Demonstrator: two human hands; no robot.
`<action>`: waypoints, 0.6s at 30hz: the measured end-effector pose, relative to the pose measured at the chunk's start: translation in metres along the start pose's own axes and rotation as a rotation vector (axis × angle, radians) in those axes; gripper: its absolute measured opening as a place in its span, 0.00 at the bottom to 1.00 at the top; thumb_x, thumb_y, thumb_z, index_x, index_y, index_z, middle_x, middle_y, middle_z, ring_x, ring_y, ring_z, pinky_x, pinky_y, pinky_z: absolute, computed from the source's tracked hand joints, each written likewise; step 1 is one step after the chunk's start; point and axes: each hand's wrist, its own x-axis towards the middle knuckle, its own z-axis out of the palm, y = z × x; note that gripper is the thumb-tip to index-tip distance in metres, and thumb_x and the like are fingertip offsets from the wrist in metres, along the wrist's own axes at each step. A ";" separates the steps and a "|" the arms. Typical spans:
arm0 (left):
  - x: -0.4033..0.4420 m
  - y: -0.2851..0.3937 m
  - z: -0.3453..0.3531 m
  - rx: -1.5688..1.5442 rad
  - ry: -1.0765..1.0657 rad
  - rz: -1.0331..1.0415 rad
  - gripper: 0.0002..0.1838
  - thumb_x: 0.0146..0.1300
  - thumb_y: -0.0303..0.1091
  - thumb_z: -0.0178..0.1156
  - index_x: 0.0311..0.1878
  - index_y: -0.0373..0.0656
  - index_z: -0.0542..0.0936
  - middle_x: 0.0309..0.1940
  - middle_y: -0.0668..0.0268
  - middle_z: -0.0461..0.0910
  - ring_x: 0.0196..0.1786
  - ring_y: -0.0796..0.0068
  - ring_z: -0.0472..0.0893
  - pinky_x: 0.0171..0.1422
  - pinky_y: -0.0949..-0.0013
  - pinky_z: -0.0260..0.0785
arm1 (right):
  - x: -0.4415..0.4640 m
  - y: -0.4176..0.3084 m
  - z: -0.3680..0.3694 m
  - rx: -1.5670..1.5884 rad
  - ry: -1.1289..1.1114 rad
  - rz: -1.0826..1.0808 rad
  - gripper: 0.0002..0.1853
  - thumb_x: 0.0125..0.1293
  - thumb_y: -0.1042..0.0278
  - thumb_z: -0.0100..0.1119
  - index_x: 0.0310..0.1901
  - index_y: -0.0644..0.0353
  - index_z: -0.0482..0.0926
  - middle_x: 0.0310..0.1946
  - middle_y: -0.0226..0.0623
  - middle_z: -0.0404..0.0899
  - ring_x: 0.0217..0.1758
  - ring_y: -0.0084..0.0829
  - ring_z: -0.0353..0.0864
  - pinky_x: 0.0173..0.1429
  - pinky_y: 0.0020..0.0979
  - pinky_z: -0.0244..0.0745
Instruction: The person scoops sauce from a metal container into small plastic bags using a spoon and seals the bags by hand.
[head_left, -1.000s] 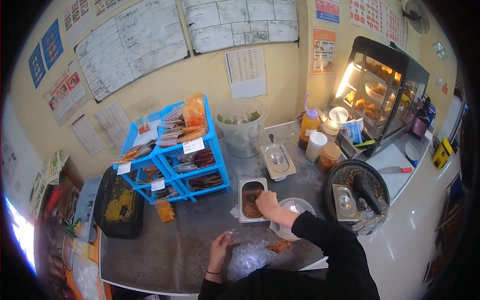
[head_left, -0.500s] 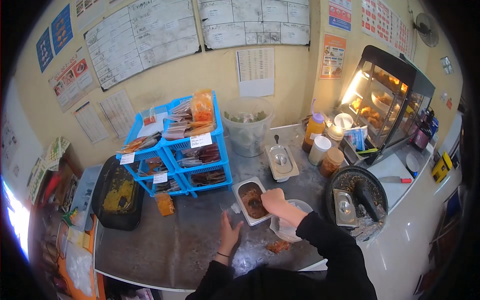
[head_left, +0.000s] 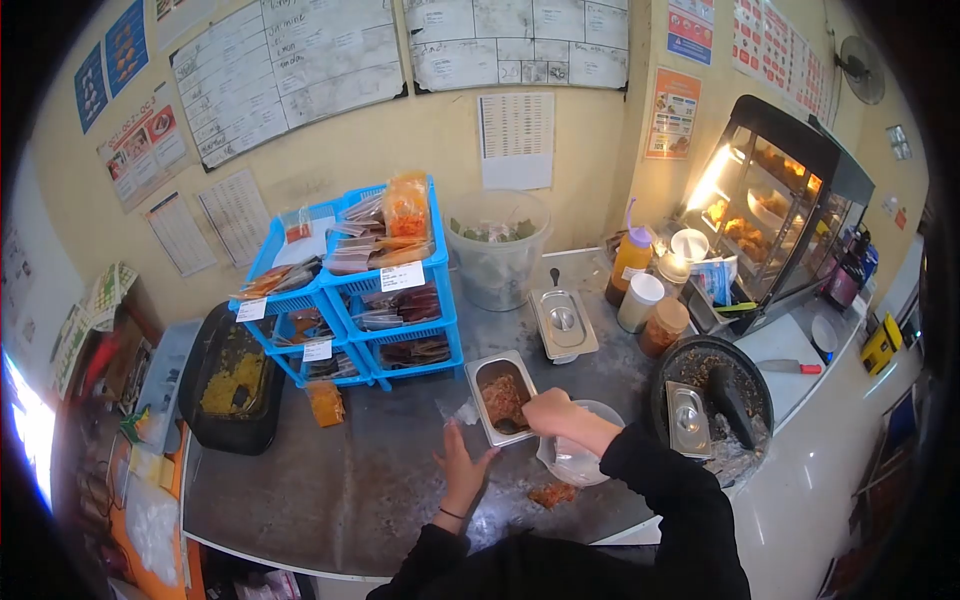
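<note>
A steel container [head_left: 502, 396] of reddish-brown paste stands on the dark counter. My right hand [head_left: 549, 412] is closed at its right edge around a spoon, whose dark bowl [head_left: 509, 425] rests in the paste. To the container's lower left, my left hand [head_left: 462, 468] has its fingers spread, with the fingertips by a small clear plastic bag [head_left: 447, 410]. Under my right forearm is a clear plastic tub [head_left: 580, 462]. A clump of orange-red food [head_left: 553, 495] lies on the counter below.
Blue baskets [head_left: 390, 278] of packets stand behind on the left, beside a black tray [head_left: 232, 440]. A lidded steel container [head_left: 563, 325], a clear bucket [head_left: 497, 270], bottles and a stone mortar [head_left: 760, 385] stand behind and right.
My left hand has moved up toward the steel container and opened its fingers. The container has turned slightly, and the spoon has moved to its near end.
</note>
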 end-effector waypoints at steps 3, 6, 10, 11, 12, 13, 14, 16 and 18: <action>0.005 -0.005 -0.002 0.008 0.012 0.005 0.52 0.47 0.55 0.63 0.67 0.38 0.46 0.66 0.52 0.50 0.69 0.58 0.50 0.63 0.32 0.31 | 0.002 0.018 0.000 0.136 -0.050 -0.050 0.14 0.48 0.63 0.55 0.38 0.52 0.82 0.34 0.38 0.81 0.38 0.38 0.80 0.40 0.37 0.74; 0.006 -0.005 -0.003 0.023 -0.007 -0.005 0.52 0.46 0.55 0.63 0.67 0.38 0.47 0.66 0.53 0.51 0.69 0.59 0.51 0.63 0.32 0.31 | -0.008 0.042 -0.009 0.413 -0.016 -0.107 0.17 0.47 0.61 0.55 0.41 0.46 0.81 0.34 0.36 0.81 0.39 0.37 0.80 0.42 0.36 0.73; 0.007 -0.002 -0.009 0.092 -0.007 0.003 0.51 0.47 0.55 0.63 0.66 0.38 0.48 0.65 0.54 0.53 0.68 0.59 0.53 0.64 0.34 0.31 | -0.010 0.068 0.026 0.681 0.085 -0.011 0.13 0.49 0.59 0.59 0.38 0.49 0.83 0.35 0.36 0.81 0.39 0.36 0.80 0.43 0.34 0.72; 0.006 0.001 -0.014 0.083 0.027 0.014 0.48 0.48 0.54 0.62 0.66 0.39 0.50 0.64 0.55 0.55 0.67 0.60 0.54 0.64 0.34 0.31 | -0.003 0.079 0.047 0.773 0.124 -0.037 0.13 0.50 0.59 0.60 0.38 0.49 0.83 0.34 0.37 0.81 0.37 0.36 0.80 0.42 0.32 0.73; 0.004 0.005 -0.021 0.073 0.059 0.026 0.45 0.50 0.53 0.61 0.65 0.40 0.53 0.63 0.56 0.57 0.66 0.60 0.56 0.64 0.35 0.31 | -0.006 0.084 0.060 0.813 0.180 -0.023 0.12 0.51 0.59 0.59 0.38 0.49 0.82 0.33 0.38 0.81 0.36 0.36 0.80 0.42 0.32 0.73; 0.004 0.008 -0.026 0.064 0.090 0.039 0.41 0.52 0.52 0.60 0.64 0.41 0.56 0.61 0.56 0.59 0.65 0.60 0.58 0.64 0.35 0.31 | -0.009 0.085 0.071 0.854 0.236 -0.008 0.12 0.51 0.59 0.59 0.38 0.49 0.82 0.32 0.39 0.81 0.36 0.37 0.80 0.41 0.32 0.73; 0.006 0.007 -0.031 0.067 0.126 0.066 0.37 0.53 0.50 0.60 0.62 0.42 0.59 0.59 0.58 0.62 0.62 0.61 0.62 0.64 0.36 0.34 | -0.010 0.087 0.079 0.896 0.293 0.009 0.12 0.52 0.60 0.59 0.39 0.48 0.82 0.31 0.39 0.81 0.35 0.37 0.80 0.40 0.32 0.73; 0.008 0.009 -0.044 0.074 0.194 0.115 0.30 0.55 0.45 0.60 0.59 0.45 0.65 0.54 0.60 0.67 0.56 0.62 0.69 0.63 0.38 0.40 | -0.030 0.067 0.067 0.756 0.409 0.130 0.11 0.53 0.60 0.60 0.39 0.48 0.82 0.30 0.38 0.81 0.33 0.37 0.80 0.38 0.31 0.73; 0.010 0.021 -0.059 0.047 0.230 0.145 0.23 0.57 0.43 0.57 0.55 0.47 0.69 0.50 0.62 0.70 0.53 0.65 0.70 0.63 0.41 0.41 | -0.036 0.057 0.072 0.627 0.549 0.156 0.11 0.53 0.60 0.60 0.39 0.47 0.82 0.29 0.37 0.81 0.31 0.38 0.79 0.36 0.31 0.72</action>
